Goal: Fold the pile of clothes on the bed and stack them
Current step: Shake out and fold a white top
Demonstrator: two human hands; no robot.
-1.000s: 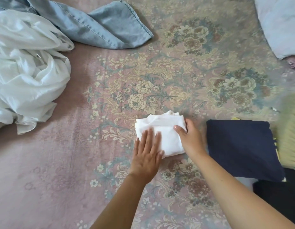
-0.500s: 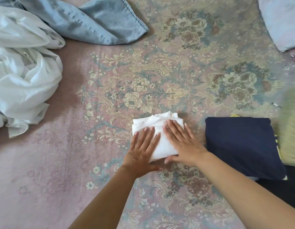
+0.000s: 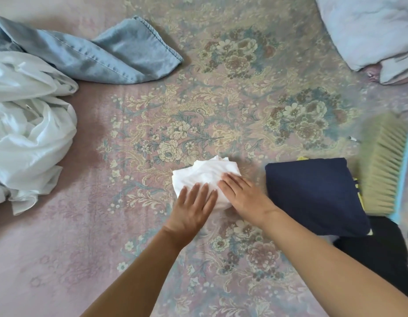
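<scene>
Pressing flat hands, left (image 3: 194,205) and right (image 3: 244,196), on the soft, light folded white garment (image 3: 205,173), we judged its edges graspable.

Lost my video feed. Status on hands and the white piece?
Left hand and right hand flat, pressing the folded white cloth. Navy stack waits alongside on the right, apart. Nothing between them.

Small folded cloth (image 3: 205,173) lies at centre of the bedspread (image 3: 244,106), under both hands. Folded stack (image 3: 313,193) lies just right of it; brush (image 3: 386,165) right of that. Crumpled garments (image 3: 29,133) lie far left, jeans (image 3: 102,58) behind them.
</scene>
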